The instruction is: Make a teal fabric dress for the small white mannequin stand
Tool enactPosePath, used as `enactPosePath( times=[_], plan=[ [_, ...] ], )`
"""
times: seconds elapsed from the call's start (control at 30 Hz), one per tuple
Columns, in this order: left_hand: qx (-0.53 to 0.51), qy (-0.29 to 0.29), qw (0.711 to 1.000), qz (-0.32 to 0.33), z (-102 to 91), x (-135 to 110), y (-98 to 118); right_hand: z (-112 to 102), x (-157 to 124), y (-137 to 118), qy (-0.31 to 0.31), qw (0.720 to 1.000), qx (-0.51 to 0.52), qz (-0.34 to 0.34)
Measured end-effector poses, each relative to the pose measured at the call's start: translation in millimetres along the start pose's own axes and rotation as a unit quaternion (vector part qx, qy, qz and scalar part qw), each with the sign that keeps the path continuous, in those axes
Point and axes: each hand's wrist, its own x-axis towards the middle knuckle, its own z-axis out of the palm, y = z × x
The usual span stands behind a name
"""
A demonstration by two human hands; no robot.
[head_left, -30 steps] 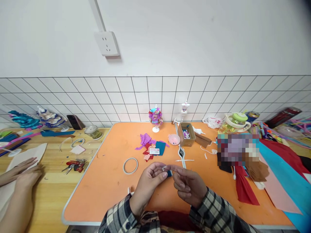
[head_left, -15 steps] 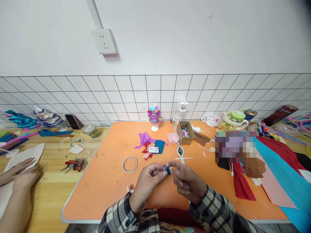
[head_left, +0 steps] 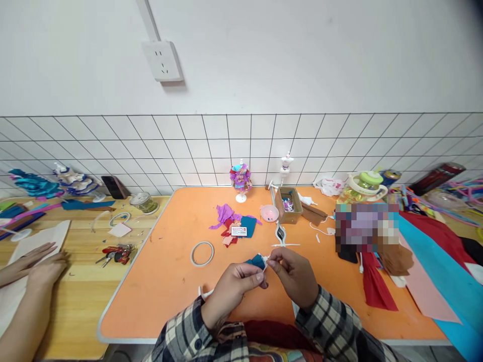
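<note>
My left hand [head_left: 232,289] pinches a small teal piece of paper or cloth [head_left: 257,261] between thumb and fingers, above the near part of the orange table [head_left: 166,286]. A thin white strip [head_left: 265,262] runs along the right end of this piece. There the thumb and forefinger of my right hand [head_left: 296,276] are closed on the strip, close to the left thumb tip. My palms hide part of the piece. Beyond my hands lie crumpled purple paper [head_left: 225,213], red scraps [head_left: 228,230], a flat teal sheet [head_left: 249,226] and a small white labelled box [head_left: 239,231].
A roll of tape [head_left: 202,254] lies left of my hands. Further back stand a dressed mini mannequin [head_left: 240,181], a bare one [head_left: 286,168], a pink bowl [head_left: 269,213] and a cardboard box [head_left: 290,216]. At left, another person's hands [head_left: 41,261] press on white paper.
My right forefinger was stretched out over the teal piece; now it is bent into a pinch at the white strip. The teal piece has turned and shows more beyond my left fingers.
</note>
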Motion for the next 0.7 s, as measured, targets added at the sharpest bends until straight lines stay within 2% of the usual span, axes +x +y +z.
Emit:
enactPosePath(
  times=[0.07,0.17,0.23,0.3,0.37,0.43,0.5,0.57,0.6,0.7],
  plan=[
    [-0.016,-0.017,1.0,-0.013,-0.6,0.5,-6.4,-3.2,2.0,10.8,0.039,0.998,-0.041,0.01],
    [-0.024,-0.023,0.999,-0.024,-1.4,0.8,-15.6,-15.0,6.7,41.4,0.137,0.986,-0.065,0.071],
    [-0.01,-0.012,1.0,-0.02,-2.3,0.8,-19.9,-26.2,8.9,67.1,0.23,0.965,-0.07,0.109],
    [0.011,-0.009,1.0,-0.015,-3.7,1.5,-23.1,-37.1,9.4,88.9,0.294,0.944,-0.057,0.141],
    [0.025,-0.004,1.0,-0.008,-5.2,3.2,-26.3,-44.4,8.4,100.0,0.305,0.939,-0.009,0.157],
    [0.026,0.015,0.999,0.014,-6.4,5.5,-29.3,-46.0,6.4,97.3,0.24,0.954,0.065,0.167],
    [0.029,0.037,0.998,0.041,-6.7,7.1,-30.8,-41.3,4.1,82.9,0.118,0.966,0.148,0.178],
    [0.057,0.054,0.995,0.067,-6.0,7.4,-29.6,-32.0,1.9,62.6,-0.004,0.956,0.225,0.187],
    [0.083,0.06,0.991,0.083,-5.2,7.3,-28.0,-26.4,0.9,52.2,-0.046,0.947,0.255,0.189],
    [0.164,0.069,0.974,0.144,-2.1,7.0,-21.3,-10.3,-1.3,27.7,-0.117,0.93,0.309,0.162]
  ],
)
